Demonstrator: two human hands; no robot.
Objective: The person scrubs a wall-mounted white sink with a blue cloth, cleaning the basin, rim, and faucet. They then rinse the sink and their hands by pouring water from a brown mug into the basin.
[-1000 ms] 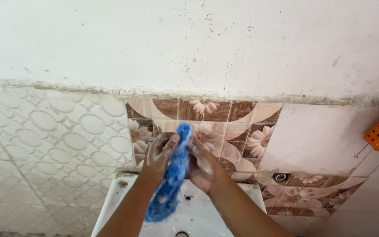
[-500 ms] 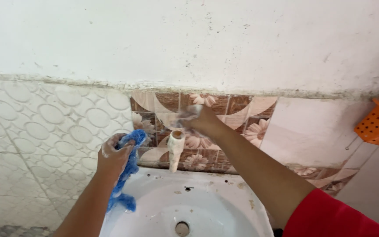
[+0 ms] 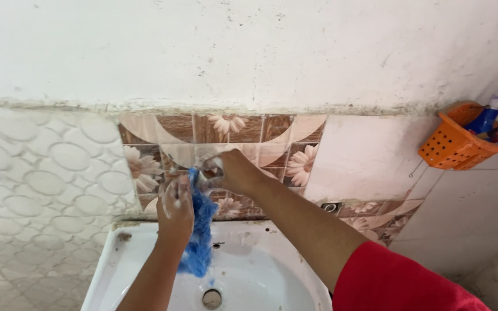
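While the left hand (image 3: 175, 208) clenched a blue cloth (image 3: 199, 242) over the white sink (image 3: 272, 270), the right hand (image 3: 233, 171) gripped the tap; an orange basket (image 3: 452, 144) hung right.

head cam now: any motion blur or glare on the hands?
Head view: right hand smeared by motion blur at the fingers; left hand and blue cloth fairly sharp; soft even daylight, no hard glare on the white sink; orange basket slightly soft.

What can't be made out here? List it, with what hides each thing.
Head view:
- Tap: covered by the right hand.
- Running water: cannot tell; the blue cloth and left hand block it.
- Sink front: cut off by the bottom edge.
- Orange basket contents: cut off by the right edge.
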